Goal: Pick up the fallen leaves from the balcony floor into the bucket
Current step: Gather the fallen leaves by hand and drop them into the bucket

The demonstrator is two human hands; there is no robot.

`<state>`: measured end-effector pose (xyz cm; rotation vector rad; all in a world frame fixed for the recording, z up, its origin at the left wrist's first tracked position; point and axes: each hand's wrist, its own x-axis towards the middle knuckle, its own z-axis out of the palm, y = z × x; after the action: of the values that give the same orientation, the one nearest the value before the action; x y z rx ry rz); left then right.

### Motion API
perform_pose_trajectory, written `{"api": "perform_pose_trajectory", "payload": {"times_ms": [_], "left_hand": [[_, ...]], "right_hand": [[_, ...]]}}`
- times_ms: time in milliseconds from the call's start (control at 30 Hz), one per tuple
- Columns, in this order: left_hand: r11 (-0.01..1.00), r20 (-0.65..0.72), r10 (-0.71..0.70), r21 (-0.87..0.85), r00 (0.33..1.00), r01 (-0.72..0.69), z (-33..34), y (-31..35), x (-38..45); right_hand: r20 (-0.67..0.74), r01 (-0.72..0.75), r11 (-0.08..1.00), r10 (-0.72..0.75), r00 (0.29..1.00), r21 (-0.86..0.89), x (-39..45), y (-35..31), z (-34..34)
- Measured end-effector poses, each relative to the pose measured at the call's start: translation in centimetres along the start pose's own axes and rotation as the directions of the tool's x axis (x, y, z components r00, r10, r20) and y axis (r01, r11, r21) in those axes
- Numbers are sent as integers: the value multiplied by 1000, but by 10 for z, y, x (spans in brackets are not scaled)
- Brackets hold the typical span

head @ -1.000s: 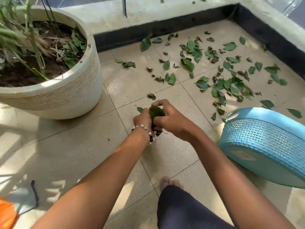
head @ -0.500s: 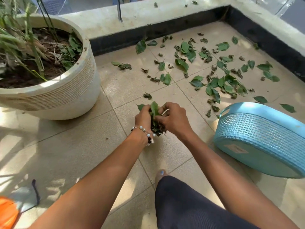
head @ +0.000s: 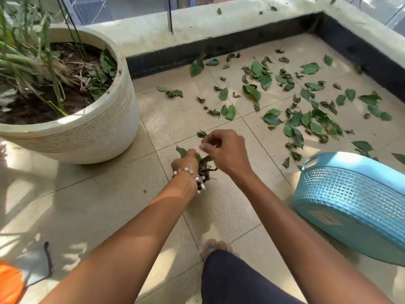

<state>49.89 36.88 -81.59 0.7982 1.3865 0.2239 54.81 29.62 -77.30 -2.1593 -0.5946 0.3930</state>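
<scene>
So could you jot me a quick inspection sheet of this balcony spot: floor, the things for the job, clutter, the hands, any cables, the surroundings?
Surface: beige tiled floor, partly sunlit.
Job's things: green fallen leaves scattered over the far tiles; a bunch of leaves already gathered; blue bucket lying on its side at right.
Clutter: orange object and grey cloth at lower left.
Hands: left hand, with a bead bracelet, grips the bunch; right hand is above it, fingers curled; whether it holds a leaf cannot be told.
Cables: nothing seen.
Surroundings: large white planter with soil and plants at left; concrete ledge with a dark skirting behind.
</scene>
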Motion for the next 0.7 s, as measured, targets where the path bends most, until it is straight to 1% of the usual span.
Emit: {"api": "perform_pose_trajectory", "payload": {"times_ms": [67,100,133,167,233,300,367,400,433,467,533,600,633,667,700], "left_hand": [[1000,-24,21,12,999,-21,-4,8,8],[1000,-28,21,2,999,-21,-6,14,13],[1000,-30,15,-16,999,-15,-6,20,19],[999,-36,14,-38,999,-15,-7,26,24],[997,-53,15,-72,998,-19,-6,38,34],[996,-65,18,-91,998,-24,-3,50,45],[994,-61,27,-108,998,-33,-1,60,52],[992,-56,29,-117,998,-36,1,63,55],[992,-49,29,-124,998,-34,3,65,59],[991,-41,25,-132,999,-30,5,66,62],[989,-30,14,-149,999,-18,9,64,67],[987,-30,10,-158,1000,-14,12,61,73],[987,-32,7,-163,999,-12,13,59,75],[986,-32,3,-168,999,-8,14,59,77],[985,-31,-1,-170,1000,-4,14,58,80]], "right_hand": [[-64,-33,999,32,997,-16,25,7,-3],[-71,-60,997,56,996,-45,39,13,-4],[-57,-73,991,67,996,-109,52,20,-3],[-14,-57,979,55,998,-195,65,29,0],[146,58,933,-5,989,-356,83,46,13],[289,232,860,-105,952,-454,89,59,33],[356,390,764,-224,907,-513,88,71,48],[365,432,720,-261,894,-543,88,77,50],[342,448,700,-298,891,-556,89,82,49],[297,437,712,-323,899,-550,92,85,45],[162,340,789,-300,940,-512,102,84,30],[-23,177,872,-211,977,-456,122,82,12],[-96,96,903,-149,984,-418,134,81,4],[-124,22,922,-76,989,-388,145,83,-1],[-93,-38,921,2,996,-388,153,85,-3]]}}
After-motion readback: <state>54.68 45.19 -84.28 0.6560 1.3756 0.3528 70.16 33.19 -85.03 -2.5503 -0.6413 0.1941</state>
